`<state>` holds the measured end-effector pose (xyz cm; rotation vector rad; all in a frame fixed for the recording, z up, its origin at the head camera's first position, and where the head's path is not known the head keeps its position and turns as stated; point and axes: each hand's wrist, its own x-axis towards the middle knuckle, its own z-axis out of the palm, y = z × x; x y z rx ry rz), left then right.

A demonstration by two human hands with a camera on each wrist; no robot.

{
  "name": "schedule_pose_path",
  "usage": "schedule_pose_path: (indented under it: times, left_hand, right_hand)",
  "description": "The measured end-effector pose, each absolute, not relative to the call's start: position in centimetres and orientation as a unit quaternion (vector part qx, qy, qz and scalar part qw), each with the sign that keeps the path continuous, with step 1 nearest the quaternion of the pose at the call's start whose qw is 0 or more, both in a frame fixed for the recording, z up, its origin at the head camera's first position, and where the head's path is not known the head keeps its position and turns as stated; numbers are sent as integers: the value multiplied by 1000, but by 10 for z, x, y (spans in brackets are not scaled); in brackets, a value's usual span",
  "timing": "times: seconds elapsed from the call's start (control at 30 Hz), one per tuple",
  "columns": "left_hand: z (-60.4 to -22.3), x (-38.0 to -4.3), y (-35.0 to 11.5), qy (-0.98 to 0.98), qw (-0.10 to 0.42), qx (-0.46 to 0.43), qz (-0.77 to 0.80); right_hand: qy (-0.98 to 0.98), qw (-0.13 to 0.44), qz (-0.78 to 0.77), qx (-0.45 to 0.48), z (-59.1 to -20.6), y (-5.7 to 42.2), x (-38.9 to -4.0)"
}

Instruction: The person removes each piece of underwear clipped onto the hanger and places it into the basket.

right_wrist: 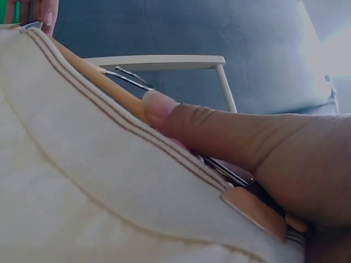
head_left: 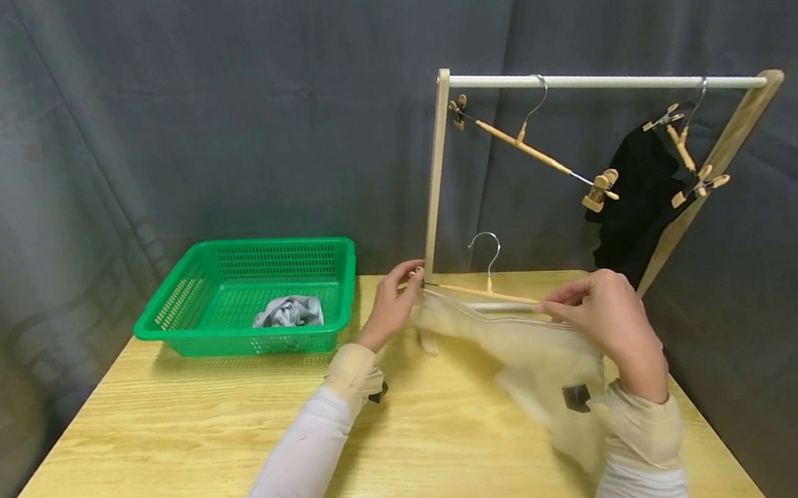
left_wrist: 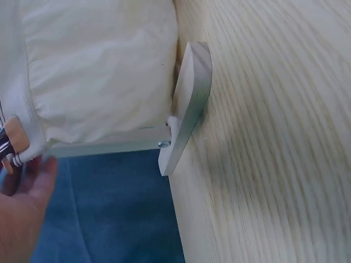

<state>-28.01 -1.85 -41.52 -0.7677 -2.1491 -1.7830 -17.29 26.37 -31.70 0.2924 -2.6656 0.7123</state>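
A cream garment (head_left: 533, 349) with a striped waistband (right_wrist: 126, 118) hangs from a wooden clip hanger (head_left: 491, 293), held low over the table. My left hand (head_left: 394, 304) pinches the hanger's left end, where a clip (left_wrist: 16, 134) bites the waistband. At the other end my right hand (head_left: 608, 318) grips the hanger and waistband, its thumb (right_wrist: 186, 118) lying across the band. Beside that hand, the right clip (right_wrist: 255, 211) sits over the waistband. The hanger's metal hook (head_left: 487, 246) points up. The garment's lower part drapes toward my right forearm and looks blurred.
Behind my hands stands a rack with a white rail (head_left: 612, 82) and wooden legs. From it hang a bare clip hanger (head_left: 521, 144) and a black garment (head_left: 637, 192) on another. A green basket (head_left: 191, 339) on the table's left holds a grey cloth (head_left: 291, 311).
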Motion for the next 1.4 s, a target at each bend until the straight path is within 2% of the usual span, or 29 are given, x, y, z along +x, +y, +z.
schedule_pose_path:
  times: [0.4, 0.73, 0.93, 1.27, 1.4]
  left_hand:
    - [-414, -280, -48, -703, 162, -284, -631]
    - [-400, -272, -81, -692, 143, -273, -653]
    - [-387, -264, -97, -681, 144, -271, -665]
    - [-373, -245, -106, -692, 137, -277, -653]
    - [-369, -247, -110, -699, 132, -271, -648]
  right_hand:
    - [-921, 206, 301, 138, -329, 254, -191]
    - [-887, 279, 335, 156, -347, 244, -210]
    - [-882, 294, 351, 114, -349, 239, -219]
    - [-894, 274, 354, 24, -365, 241, -229]
    - [-890, 302, 342, 19, -367, 240, -235]
